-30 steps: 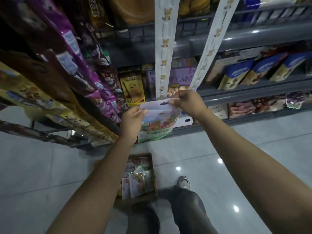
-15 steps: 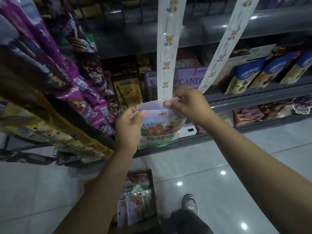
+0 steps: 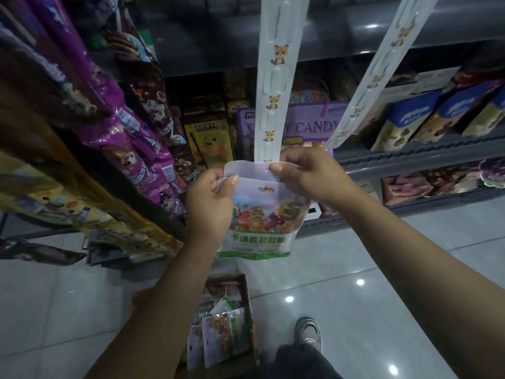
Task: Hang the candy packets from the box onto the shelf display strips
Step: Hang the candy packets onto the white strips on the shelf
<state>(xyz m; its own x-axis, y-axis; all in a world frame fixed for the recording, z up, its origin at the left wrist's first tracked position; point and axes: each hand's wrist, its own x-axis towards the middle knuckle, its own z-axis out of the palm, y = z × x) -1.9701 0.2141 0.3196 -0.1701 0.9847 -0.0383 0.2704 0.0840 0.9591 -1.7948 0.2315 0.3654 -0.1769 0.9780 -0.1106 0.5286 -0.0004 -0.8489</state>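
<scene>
A candy packet [image 3: 262, 217], white on top with colourful gummies printed on it and a green bottom band, hangs upright between both hands. My left hand [image 3: 210, 203] grips its left edge, thumb over the front. My right hand [image 3: 303, 173] pinches the packet's top flap right at the lower end of a white display strip [image 3: 273, 86] printed with small foxes. A second white strip [image 3: 382, 69] slants down to the right of it. On the floor below stands a cardboard box [image 3: 247, 305] with several more packets [image 3: 218, 337] in it.
Grey shelves [image 3: 410, 157] behind the strips carry candy boxes and snack bags. Purple and yellow bags [image 3: 128, 138] hang in rows at the left, close to my left arm. Glossy tiled floor [image 3: 369, 283] lies below, with my shoe [image 3: 307, 330] beside the box.
The packet and both hands have come up to the lower end of the left strip. My view has moved closer to the shelf. Both hands keep their hold on the packet.
</scene>
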